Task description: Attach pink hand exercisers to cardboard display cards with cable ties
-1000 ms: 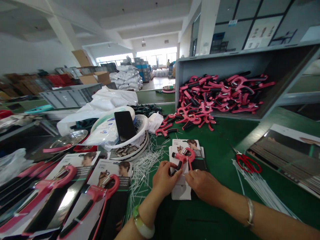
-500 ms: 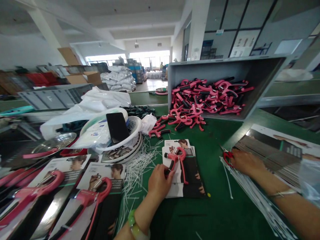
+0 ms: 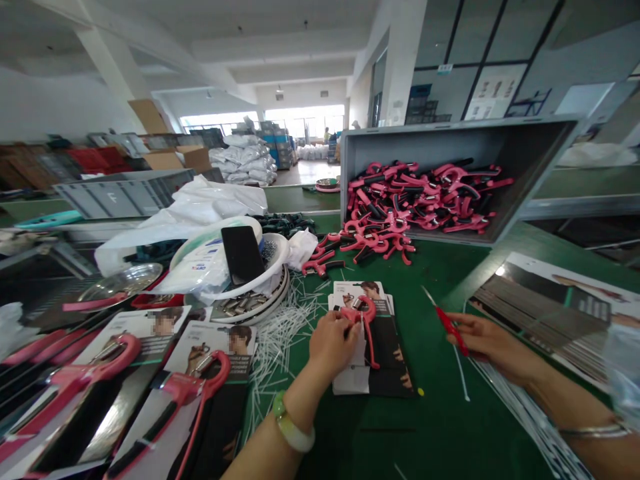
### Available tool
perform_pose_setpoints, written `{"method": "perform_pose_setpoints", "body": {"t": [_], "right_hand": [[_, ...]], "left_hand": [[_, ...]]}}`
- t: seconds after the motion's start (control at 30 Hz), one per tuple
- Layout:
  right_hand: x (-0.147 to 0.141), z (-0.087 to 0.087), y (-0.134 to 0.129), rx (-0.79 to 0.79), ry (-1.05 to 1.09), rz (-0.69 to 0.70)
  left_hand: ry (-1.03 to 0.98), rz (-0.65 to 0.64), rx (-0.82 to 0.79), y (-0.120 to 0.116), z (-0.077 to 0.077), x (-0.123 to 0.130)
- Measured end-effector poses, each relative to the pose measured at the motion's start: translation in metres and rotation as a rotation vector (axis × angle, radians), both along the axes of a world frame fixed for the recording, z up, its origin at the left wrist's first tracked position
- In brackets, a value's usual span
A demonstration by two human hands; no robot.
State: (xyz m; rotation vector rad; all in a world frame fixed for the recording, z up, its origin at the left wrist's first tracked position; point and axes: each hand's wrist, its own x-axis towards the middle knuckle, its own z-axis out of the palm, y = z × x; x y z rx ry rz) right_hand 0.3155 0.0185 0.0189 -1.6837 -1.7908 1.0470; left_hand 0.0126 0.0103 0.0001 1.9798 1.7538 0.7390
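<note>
Pink-and-black grips [image 3: 425,193] are heaped in the grey crate [image 3: 373,148] and past its edge; metal cylinders [image 3: 240,305] are contained in a white basin [image 3: 273,308]. One pink grip [image 3: 369,312] on stacked cards [image 3: 393,353] is held by the left hand [image 3: 334,343], red scissors [image 3: 452,331] by the right hand [image 3: 493,345], with green tabletop [image 3: 425,353] between.

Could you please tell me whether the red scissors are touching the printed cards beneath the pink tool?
Apart. The head view plainly shows green tabletop between the red scissors and the nearest edge of the printed cards.

Red-handled scissors [image 3: 451,328], pink hand grip [image 3: 369,320]
</note>
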Motion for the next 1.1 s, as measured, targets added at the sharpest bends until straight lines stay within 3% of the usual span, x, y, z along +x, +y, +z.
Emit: {"method": "perform_pose_setpoints", "body": {"t": [0.1,0.27,0.43,0.6,0.93,1.1], "right_hand": [[-0.043,0.003,-0.017,-0.083,-0.019,0.185],[-0.076,-0.006,-0.018,0.481,-0.629,0.349],[-0.084,-0.007,-0.007,0.731,-0.978,0.456],[-0.093,-0.009,0.0,0.869,-1.011,0.454],[-0.093,-0.026,0.013,0.974,-0.961,0.503],[-0.093,-0.024,0.019,0.875,-0.93,0.579]], "left_hand": [[0.091,0.027,-0.016,0.003,0.004,0.013],[-0.105,0.068,-0.057,0.004,-0.01,0.013],[-0.266,0.079,-0.022,0.005,-0.023,0.008],[-0.337,0.051,0.0,0.006,-0.025,0.007],[-0.357,0.015,0.012,0.008,-0.029,0.005],[-0.378,0.035,0.029,0.007,-0.03,0.01]]}}
